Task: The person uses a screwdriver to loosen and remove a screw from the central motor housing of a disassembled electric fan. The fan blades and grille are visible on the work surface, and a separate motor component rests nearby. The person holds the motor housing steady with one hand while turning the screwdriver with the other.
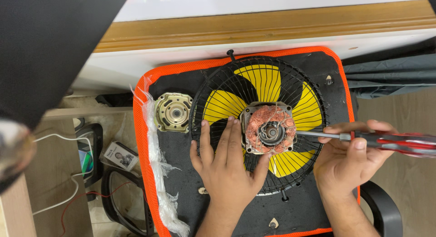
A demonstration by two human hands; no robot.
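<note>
Left hand [225,166] lies flat, fingers [235,134] spread and released on the fan grille [217,89], fingertips touching the motor [269,129] just to their right. Right hand [349,159] is clenched round the screwdriver [386,140], red handle out past the fingers, shaft running level leftward, tip at the motor's right edge beside the copper windings. Motor sits between both hands, left one touching it. The loose motor cover [173,111] lies beyond the left fingers, on the orange-edged mat [318,64].

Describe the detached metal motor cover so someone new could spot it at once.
Start at the orange-edged black pad, which bears a black wire fan guard over yellow blades. Just left of the guard lies the motor cover: a round, dull-gold metal cap, with no copper windings, unlike the motor at the guard's centre.
</note>
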